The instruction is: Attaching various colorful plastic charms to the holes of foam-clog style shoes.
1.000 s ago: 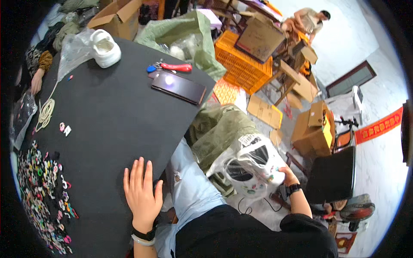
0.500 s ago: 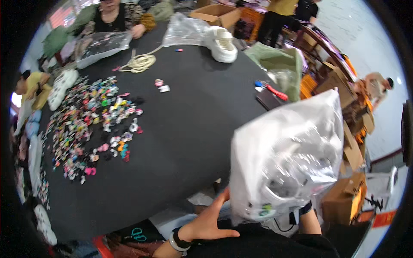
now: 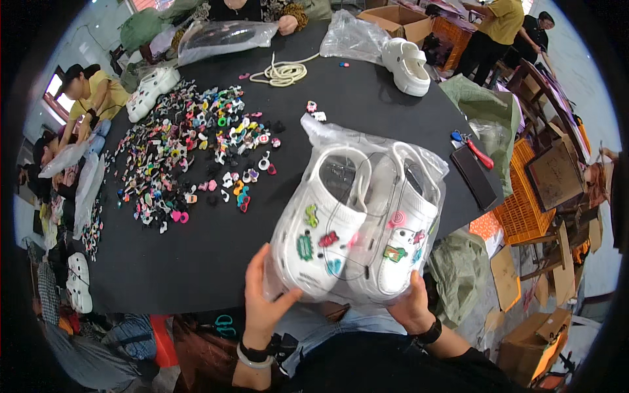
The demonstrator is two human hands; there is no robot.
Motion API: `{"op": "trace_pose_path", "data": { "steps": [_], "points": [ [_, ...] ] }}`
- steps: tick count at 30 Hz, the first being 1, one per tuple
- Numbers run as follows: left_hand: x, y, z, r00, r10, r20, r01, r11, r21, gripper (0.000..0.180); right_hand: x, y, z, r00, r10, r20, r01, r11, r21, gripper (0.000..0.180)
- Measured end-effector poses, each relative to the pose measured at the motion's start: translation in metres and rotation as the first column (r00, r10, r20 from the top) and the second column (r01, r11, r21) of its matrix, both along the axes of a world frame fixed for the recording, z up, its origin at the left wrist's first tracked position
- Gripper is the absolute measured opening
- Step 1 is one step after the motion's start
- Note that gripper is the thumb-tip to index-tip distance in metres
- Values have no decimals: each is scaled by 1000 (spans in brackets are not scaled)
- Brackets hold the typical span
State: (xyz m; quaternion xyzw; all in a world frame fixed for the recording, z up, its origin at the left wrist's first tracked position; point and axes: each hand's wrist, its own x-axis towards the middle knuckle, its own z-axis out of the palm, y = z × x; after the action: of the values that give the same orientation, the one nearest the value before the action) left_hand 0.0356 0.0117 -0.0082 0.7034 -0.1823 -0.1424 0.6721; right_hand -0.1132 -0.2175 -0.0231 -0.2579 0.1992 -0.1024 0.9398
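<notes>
I hold a clear plastic bag (image 3: 373, 147) over the near edge of a black table (image 3: 196, 262). Inside it sits a pair of white clogs (image 3: 357, 226) with small coloured charms on their toes. My left hand (image 3: 265, 298) grips the bag's lower left corner, fingers spread on the plastic. My right hand (image 3: 409, 304) supports the bag from below on the right; a black band is on that wrist.
A big spread of small coloured charms (image 3: 190, 147) covers the table's left half. A coiled cream rope (image 3: 282, 72), a white clog pair (image 3: 407, 64), red-handled pliers (image 3: 473, 147) and a black phone (image 3: 475, 177) lie farther off. Other people sit and stand around the table. Cardboard boxes and an orange crate (image 3: 524, 209) crowd the floor at right.
The bagged clogs came up from the floor at my right and now hang in front of me over the table edge. My left hand left the tabletop and took the bag.
</notes>
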Motion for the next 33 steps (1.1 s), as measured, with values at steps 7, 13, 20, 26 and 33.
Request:
{"op": "trace_pose_path", "data": {
  "steps": [7, 13, 20, 26, 33],
  "points": [
    [29, -19, 1, 970, 242, -35, -240, 916, -321, 64, 2, 37, -12, 921, 365, -133, -377, 923, -77, 70],
    [29, -2, 0, 943, 211, 257, -235, 970, 69, 57, 22, -6, 21, 460, 825, -328, -751, 165, -639, 49],
    [-2, 5, 6, 856, 176, 486, -308, 929, 206, 76, 18, -115, 91, 809, 584, -71, -301, 307, -903, 40],
    [-34, 3, 1, 999, 18, 30, -21, 993, 119, 102, 94, -181, 88, 991, -9, -135, -136, -52, -989, 38],
    [-54, -24, -7, 976, -55, -211, 44, 997, -57, 105, 132, -175, 87, 853, 174, -492, -481, -102, -870, 38]
  ]
}}
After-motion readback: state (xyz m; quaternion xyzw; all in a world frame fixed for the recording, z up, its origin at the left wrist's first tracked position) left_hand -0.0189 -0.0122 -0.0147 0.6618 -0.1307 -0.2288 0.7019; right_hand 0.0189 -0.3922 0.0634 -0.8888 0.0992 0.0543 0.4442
